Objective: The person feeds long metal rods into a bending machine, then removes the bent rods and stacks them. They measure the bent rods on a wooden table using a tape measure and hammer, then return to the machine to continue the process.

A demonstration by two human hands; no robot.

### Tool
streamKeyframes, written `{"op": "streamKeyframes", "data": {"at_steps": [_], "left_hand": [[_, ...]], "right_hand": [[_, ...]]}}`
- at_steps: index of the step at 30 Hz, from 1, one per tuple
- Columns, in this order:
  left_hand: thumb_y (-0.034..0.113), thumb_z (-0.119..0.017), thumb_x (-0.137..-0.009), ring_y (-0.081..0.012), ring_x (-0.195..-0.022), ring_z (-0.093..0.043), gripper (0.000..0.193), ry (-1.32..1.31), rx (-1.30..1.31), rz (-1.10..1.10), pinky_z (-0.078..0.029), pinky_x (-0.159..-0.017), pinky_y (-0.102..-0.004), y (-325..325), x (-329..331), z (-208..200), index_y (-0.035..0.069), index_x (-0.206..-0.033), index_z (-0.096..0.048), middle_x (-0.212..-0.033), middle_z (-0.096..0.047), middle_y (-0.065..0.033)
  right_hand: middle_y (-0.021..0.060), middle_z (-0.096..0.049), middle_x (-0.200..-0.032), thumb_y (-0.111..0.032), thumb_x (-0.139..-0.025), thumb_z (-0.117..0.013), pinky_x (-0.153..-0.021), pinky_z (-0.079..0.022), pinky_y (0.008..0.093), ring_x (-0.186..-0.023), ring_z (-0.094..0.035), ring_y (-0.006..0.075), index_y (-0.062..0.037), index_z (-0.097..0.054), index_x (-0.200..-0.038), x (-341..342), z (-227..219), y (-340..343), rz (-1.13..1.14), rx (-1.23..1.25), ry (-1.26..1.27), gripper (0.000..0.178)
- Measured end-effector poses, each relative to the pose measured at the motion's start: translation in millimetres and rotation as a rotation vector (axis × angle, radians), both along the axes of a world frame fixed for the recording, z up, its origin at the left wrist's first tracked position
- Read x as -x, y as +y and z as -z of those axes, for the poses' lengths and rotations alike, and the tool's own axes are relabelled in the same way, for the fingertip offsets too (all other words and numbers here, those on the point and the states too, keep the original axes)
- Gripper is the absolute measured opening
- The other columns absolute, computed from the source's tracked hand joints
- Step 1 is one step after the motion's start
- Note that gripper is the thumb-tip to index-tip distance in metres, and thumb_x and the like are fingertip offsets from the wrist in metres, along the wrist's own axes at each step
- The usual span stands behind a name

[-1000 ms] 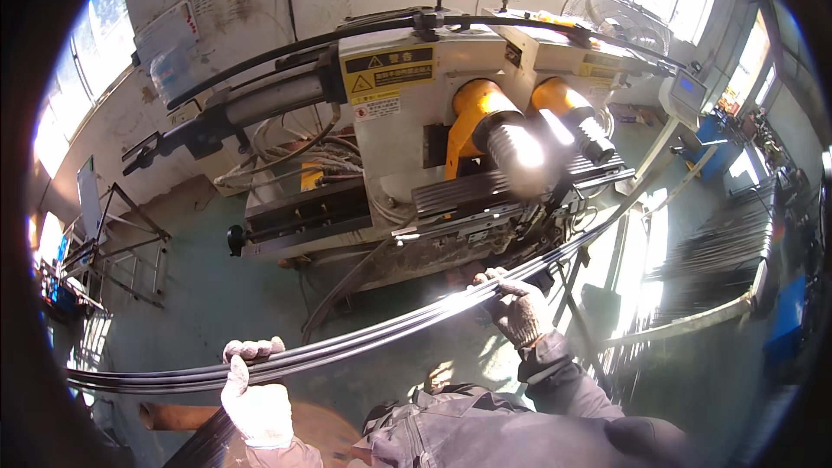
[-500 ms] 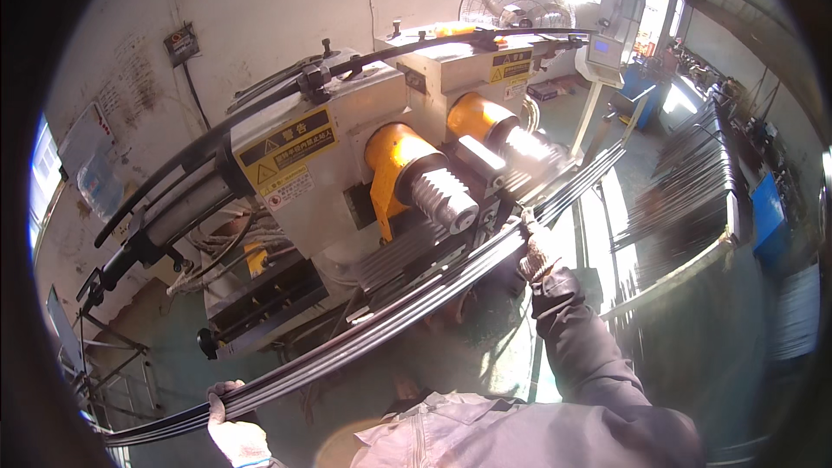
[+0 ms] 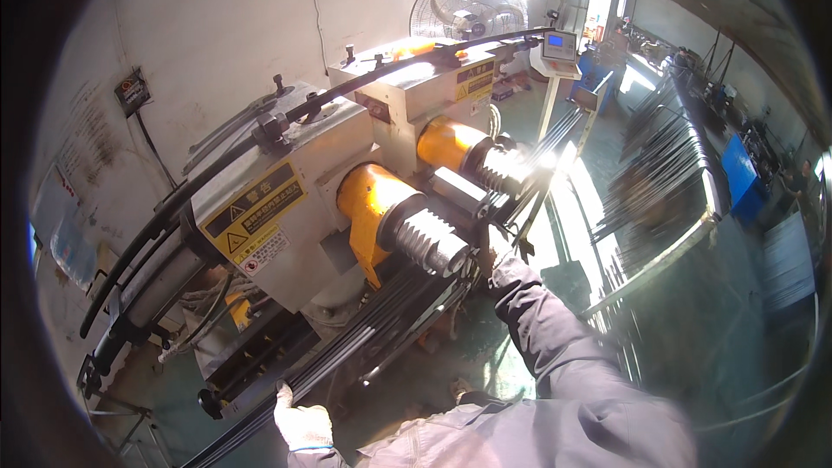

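Observation:
A bundle of long, thin metal rods (image 3: 340, 354) runs slantwise from the lower left toward the upper right, along the front of a grey machine (image 3: 334, 143). In a pale work glove, my left hand (image 3: 303, 425) is closed at the near edge of the bundle, thumb on top; its other fingers are mostly hidden. My right hand (image 3: 497, 247), gloved and partly in shadow, grips the rods farther along, close to the front end of a ridged roller (image 3: 431, 243). A second ridged roller (image 3: 505, 166) lies beyond, and both sit in yellow-orange housings (image 3: 374, 195).
A control box with a small screen (image 3: 559, 45) stands on a post at the back. Behind the machine is a large fan (image 3: 468, 16). Many more rods (image 3: 654, 156) lie on a rack at right, near a blue panel (image 3: 739, 169). A person (image 3: 799, 180) is at the far right.
The rod bundle has moved away from me, in against the machine below the rollers. Both hands went with it, the right beside the near roller. The view has shifted a little.

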State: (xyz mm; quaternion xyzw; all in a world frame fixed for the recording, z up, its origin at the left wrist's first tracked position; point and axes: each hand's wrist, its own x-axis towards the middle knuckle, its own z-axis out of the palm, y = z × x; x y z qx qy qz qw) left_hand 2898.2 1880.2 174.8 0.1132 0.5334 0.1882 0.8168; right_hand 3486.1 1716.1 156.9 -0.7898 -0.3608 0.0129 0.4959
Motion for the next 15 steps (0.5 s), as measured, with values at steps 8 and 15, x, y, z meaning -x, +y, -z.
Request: {"op": "streamKeyframes", "data": {"at_steps": [8, 15], "left_hand": [[0.044, -0.054, -0.114, -0.0154, -0.043, -0.044, 0.027, -0.196, -0.407, -0.400, -0.043, -0.044, -0.0347, 16.7, 13.1, 27.5, 0.018, -0.112, -0.046, -0.063, -0.053, 0.0029], [0.046, -0.065, -0.115, -0.0128, -0.045, -0.050, 0.042, -0.068, -0.449, -0.501, -0.045, -0.045, -0.0333, 34.7, 37.0, 26.4, 0.017, -0.086, -0.055, -0.059, -0.055, 0.0012]], "right_hand": [[0.0063, -0.080, -0.097, -0.023, -0.118, -0.060, -0.075, -0.062, 0.0378, -0.086, -0.079, 0.0228, -0.0073, -0.078, -0.118, -67.8, 84.2, 50.0, 0.014, -0.225, 0.317, 0.024], [0.0123, -0.081, -0.090, -0.012, -0.104, -0.071, -0.071, -0.064, 0.0412, -0.084, -0.083, 0.0282, -0.0041, -0.080, -0.104, -64.0, 59.0, 34.1, -0.023, 0.178, -0.200, 0.012]]}}
